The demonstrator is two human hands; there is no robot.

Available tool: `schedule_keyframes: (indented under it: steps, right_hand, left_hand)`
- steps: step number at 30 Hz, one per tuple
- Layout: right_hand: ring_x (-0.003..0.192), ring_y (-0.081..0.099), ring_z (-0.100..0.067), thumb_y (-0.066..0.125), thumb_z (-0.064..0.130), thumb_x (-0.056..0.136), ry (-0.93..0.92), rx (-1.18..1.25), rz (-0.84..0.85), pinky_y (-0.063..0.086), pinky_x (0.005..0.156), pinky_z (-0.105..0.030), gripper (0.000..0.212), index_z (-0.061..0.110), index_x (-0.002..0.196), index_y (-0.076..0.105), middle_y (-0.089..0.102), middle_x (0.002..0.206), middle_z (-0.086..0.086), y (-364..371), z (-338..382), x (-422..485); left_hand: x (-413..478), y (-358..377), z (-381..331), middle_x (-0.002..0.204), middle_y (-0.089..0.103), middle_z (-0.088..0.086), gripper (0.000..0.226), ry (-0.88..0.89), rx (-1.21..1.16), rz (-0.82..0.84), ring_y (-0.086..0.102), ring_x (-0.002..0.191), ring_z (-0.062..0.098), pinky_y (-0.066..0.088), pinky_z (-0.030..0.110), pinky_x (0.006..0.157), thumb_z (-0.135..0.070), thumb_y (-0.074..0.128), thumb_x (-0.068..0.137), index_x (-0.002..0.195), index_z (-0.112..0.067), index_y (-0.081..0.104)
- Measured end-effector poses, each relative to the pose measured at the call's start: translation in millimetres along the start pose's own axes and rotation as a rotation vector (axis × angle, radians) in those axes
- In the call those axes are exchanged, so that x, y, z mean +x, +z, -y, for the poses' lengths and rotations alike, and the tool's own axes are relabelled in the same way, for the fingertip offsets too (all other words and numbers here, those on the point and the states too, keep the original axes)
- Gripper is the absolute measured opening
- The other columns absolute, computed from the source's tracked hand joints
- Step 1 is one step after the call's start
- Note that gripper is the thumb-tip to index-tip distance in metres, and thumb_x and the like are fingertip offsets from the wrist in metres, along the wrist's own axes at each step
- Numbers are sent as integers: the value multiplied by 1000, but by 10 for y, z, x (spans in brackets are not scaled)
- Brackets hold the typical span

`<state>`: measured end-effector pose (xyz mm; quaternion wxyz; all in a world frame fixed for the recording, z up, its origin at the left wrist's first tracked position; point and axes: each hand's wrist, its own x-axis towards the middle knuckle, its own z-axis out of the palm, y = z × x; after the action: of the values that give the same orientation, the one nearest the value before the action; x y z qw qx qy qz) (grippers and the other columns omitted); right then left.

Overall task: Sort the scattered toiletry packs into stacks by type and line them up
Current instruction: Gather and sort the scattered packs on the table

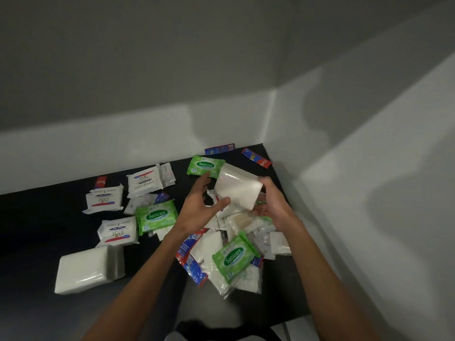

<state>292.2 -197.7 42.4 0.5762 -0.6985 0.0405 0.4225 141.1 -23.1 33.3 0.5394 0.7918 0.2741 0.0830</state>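
- We see the right hand (270,205) grasping the white pack (237,190). Its fingers curl over the pack's right edge and the palm sits under the lower right corner.
- The left hand (199,212) is looser. Its fingers (202,184) are spread and only lightly bent toward the pack's left edge, while the thumb lies against the lower left corner. We cannot tell whether those fingertips touch the wrapper.
- The white pack hangs tilted in the air between both hands, above the right part of the black table (37,217).
- Below the hands we see a loose heap (214,244) of white folded packs and clear sachets. One clear sachet has cotton buds (242,219) inside.
- A near Sanicare pack (235,257), green, lies on top of that heap, with a blue-and-red sachet (194,267) just to its left.
- A far Sanicare pack (205,166) lies by the table's back edge, partly behind the held pack. A middle Sanicare pack (157,216) lies just left of the left wrist.
- We count three white Dove packs lying apart from one another on the left: a back Dove pack (145,180), a left Dove pack (104,199) and a front Dove pack (118,232).
- A large white pack (86,269) lies nearest us on the left, just below the front Dove pack.
- A red Colgate sachet (256,157) lies near the far right corner, and a blue sachet (219,149) sits against the wall.
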Motion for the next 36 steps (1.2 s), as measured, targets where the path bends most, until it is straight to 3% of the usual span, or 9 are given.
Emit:
schedule_keyframes:
  steps: [4,9,13,15,18,23,27,32,36]
  right_hand:
    - [67,70,-24,47,70,99,47,-5,44,52,61,-33,59,19,118,72,78,88,-11,-56,-69,-202]
    - [93,73,-26,38,96,85,54,-105,12,54,80,-38,84,27,118,73,79,102,-9,20,-223,-350]
    - [100,73,-13,48,63,104,-208,-85,64,61,72,-26,45,34,140,46,70,124,-1,157,-297,-650]
    - [101,75,-13,62,48,103,-335,-41,22,65,83,-35,50,37,146,38,68,126,6,268,-387,-728]
    - [100,77,-15,69,32,103,-429,89,-98,66,84,-37,52,27,144,39,73,117,3,514,-499,-804]
    - [97,77,-10,65,34,105,-484,104,-226,64,75,-29,37,24,129,38,73,114,1,906,-631,-976]
    - [92,74,1,61,34,107,-533,42,-299,59,69,-19,31,18,127,43,70,113,5,1243,-693,-1162]
    - [99,72,-1,69,37,103,-526,1,-316,61,76,-22,32,25,127,52,69,120,4,1756,-880,-1334]
    - [112,64,-1,78,38,95,-535,-86,-309,59,92,-30,44,32,131,53,56,130,9,2237,-1141,-1385]
  left_hand:
    - [-74,-5,-164,141,61,-7,94,-19,-202,91,65,122,6,59,33,101,-45,89,81,158,-35,36]
    - [-209,65,-251,132,66,-1,76,-36,-329,55,71,110,7,64,35,88,-31,83,90,155,-29,43]
    - [-310,81,-217,130,69,2,64,-64,-388,-13,72,113,12,63,30,85,-27,76,96,152,-20,46]
    - [-376,93,-196,130,70,0,57,-72,-394,-25,72,113,13,62,31,87,-31,71,100,152,-21,48]
    - [-490,112,-141,130,71,-4,51,-93,-402,-32,72,116,14,62,35,91,-36,63,105,153,-26,48]
    - [-707,-65,-54,138,66,-10,53,-75,-337,-66,67,124,11,59,42,102,-54,58,104,154,-39,45]
    - [-934,-420,40,129,57,-12,27,-32,-213,-65,66,118,13,60,36,94,-58,56,103,127,-66,50]
    - [-1212,-1007,368,132,50,-5,45,-70,-14,-99,58,118,10,49,37,108,-52,60,102,144,-34,56]
    - [-1440,-1474,674,132,50,-2,47,-124,64,-94,56,117,14,44,31,102,-53,60,102,144,-32,57]
